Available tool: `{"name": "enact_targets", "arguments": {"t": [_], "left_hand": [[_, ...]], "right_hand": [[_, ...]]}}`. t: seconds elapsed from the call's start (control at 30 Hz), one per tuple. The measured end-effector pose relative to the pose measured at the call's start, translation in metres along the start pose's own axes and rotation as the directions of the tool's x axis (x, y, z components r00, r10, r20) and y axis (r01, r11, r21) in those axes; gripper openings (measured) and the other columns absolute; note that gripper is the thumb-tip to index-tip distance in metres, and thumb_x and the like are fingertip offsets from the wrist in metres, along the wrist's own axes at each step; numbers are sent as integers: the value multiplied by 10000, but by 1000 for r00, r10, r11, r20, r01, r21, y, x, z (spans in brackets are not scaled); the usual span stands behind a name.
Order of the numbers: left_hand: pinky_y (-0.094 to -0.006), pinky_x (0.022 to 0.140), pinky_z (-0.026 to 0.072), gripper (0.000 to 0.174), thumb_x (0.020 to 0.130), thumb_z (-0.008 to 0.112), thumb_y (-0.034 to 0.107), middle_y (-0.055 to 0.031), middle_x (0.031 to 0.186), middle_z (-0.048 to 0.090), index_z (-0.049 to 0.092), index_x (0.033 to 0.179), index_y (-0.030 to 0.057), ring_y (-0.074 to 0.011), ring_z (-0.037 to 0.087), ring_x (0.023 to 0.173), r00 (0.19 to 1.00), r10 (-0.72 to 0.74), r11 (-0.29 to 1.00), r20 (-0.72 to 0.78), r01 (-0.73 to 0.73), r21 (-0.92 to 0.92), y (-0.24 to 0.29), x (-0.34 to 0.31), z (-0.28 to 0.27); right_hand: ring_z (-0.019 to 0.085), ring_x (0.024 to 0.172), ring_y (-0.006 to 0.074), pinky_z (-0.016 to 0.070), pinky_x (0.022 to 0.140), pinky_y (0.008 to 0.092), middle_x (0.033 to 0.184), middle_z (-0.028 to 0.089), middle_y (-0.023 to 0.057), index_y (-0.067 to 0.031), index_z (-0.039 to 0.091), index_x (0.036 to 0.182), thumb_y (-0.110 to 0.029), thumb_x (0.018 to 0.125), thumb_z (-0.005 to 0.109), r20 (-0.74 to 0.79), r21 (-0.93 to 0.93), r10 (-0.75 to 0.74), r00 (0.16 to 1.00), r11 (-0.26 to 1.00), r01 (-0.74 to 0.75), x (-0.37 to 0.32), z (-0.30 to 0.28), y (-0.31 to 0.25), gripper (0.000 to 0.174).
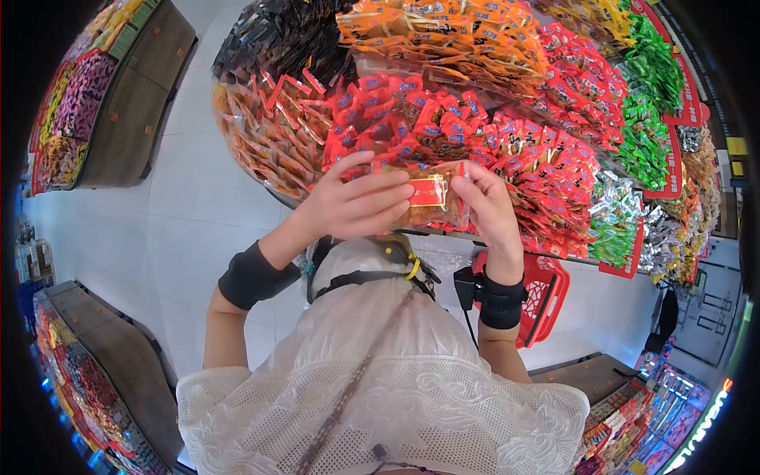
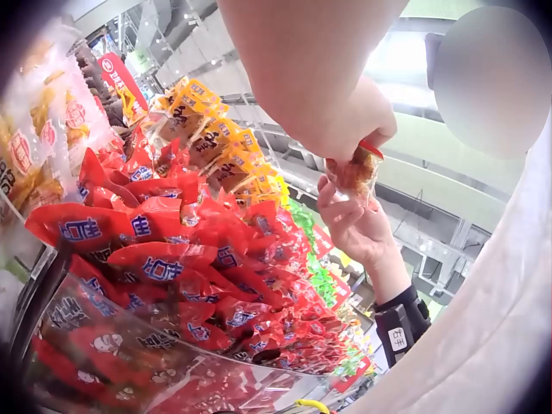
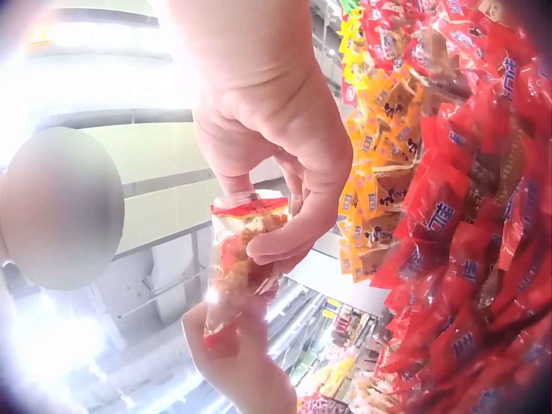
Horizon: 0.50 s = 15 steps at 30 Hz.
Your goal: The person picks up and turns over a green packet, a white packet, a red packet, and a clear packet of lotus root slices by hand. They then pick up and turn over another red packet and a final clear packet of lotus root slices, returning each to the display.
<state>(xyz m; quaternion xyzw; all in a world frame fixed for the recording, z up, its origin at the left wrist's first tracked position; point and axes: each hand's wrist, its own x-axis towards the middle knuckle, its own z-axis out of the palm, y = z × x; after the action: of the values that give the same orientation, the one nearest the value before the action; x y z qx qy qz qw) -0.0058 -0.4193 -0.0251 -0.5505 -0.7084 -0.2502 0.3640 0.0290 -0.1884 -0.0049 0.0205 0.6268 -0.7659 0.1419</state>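
Note:
A clear snack packet (image 1: 428,192) with a red label and brown food inside is held in front of the waist, above the near edge of the display. My left hand (image 1: 356,199) pinches its left end, with the fingers across the front and the thumb hidden behind in the head view. At the other end my right hand (image 1: 492,207) grips the packet, its thumb on the front. Seen from the right wrist, the packet (image 3: 246,259) stretches between the right hand (image 3: 267,138) above and the left hand (image 3: 237,366) below.
Red snack packets (image 1: 554,170) fill the display bin right beyond the hands, with orange packets (image 1: 451,36) farther back and black ones (image 1: 277,39) at the upper left. A red shopping basket (image 1: 546,297) stands on the right. Another display shelf (image 1: 131,103) is at the left.

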Motion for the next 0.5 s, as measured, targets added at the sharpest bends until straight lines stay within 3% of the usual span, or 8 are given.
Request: {"name": "enact_targets", "arguments": {"t": [0.1, 0.13, 0.17, 0.23, 0.27, 0.37, 0.4, 0.5], "left_hand": [[-453, 949, 359, 202, 776, 581, 126, 0, 1073, 588, 577, 977, 142, -154, 542, 1047, 990, -134, 983, 42, 138, -121, -4, 5, 2], [-400, 946, 375, 282, 775, 578, 83, -35, 1097, 577, 550, 1054, 108, -183, 531, 1060, 975, -223, 959, 23, 224, -177, -6, 7, 7], [-376, 939, 382, 302, 777, 570, 65, -51, 1104, 571, 534, 1075, 94, -196, 532, 1057, 918, -396, 884, -17, 376, -276, -4, 11, 10], [-329, 924, 396, 342, 781, 556, 28, -81, 1117, 560, 503, 1117, 66, -222, 534, 1050, 712, -701, 639, -37, 604, -476, -1, 24, 13], [-278, 895, 408, 338, 827, 521, 10, -100, 1119, 548, 454, 1158, 20, -207, 538, 1030, 644, -763, 556, 53, 697, -453, -4, 25, 13], [-267, 884, 408, 294, 880, 493, 71, -89, 1093, 556, 445, 1161, -2, -148, 536, 1000, 450, -842, 2, 298, 555, -832, -9, 19, 23], [-250, 861, 410, 280, 902, 480, 119, -75, 1058, 564, 457, 1145, -19, -108, 523, 983, 453, -826, -46, 335, 538, -842, -10, 17, 26], [-242, 801, 435, 271, 894, 498, 126, -68, 991, 595, 483, 1122, -20, -103, 552, 918, 418, -823, -142, 385, 504, -852, -6, 26, 27]], "right_hand": [[541, 671, 34, 436, 586, 181, 799, 596, 3, 18, 557, 1017, -91, 857, 539, 22, 0, -45, 999, 999, 45, 3, -1, 2, 194], [547, 677, 39, 439, 586, 181, 812, 599, 9, 18, 550, 1024, -82, 853, 542, -24, 58, -64, 998, 996, 66, 3, 1, 1, 198], [553, 684, 43, 443, 586, 181, 824, 601, 16, 17, 542, 1032, -73, 848, 545, -72, 114, -82, 994, 989, 90, 4, 5, -2, 205], [566, 695, 52, 450, 587, 178, 845, 606, 30, 16, 525, 1045, -56, 840, 551, -140, 193, -128, 982, 969, 154, 6, 10, -5, 219], [572, 699, 57, 454, 588, 176, 854, 608, 38, 16, 515, 1051, -49, 837, 552, -161, 216, -158, 974, 957, 191, 7, 11, -6, 226], [592, 707, 70, 473, 579, 172, 926, 603, 81, 5, 487, 1044, -4, 808, 572, -223, 160, -249, 942, 944, 288, 13, 15, -3, 251], [593, 706, 68, 474, 578, 170, 947, 598, 87, 2, 487, 1039, 5, 800, 577, -237, 108, -280, 930, 944, 311, 13, 17, -2, 255], [590, 717, 59, 460, 576, 154, 1020, 572, 101, -16, 471, 1005, 42, 772, 593, -237, 26, -306, 922, 947, 321, 13, 23, 2, 270]]}}
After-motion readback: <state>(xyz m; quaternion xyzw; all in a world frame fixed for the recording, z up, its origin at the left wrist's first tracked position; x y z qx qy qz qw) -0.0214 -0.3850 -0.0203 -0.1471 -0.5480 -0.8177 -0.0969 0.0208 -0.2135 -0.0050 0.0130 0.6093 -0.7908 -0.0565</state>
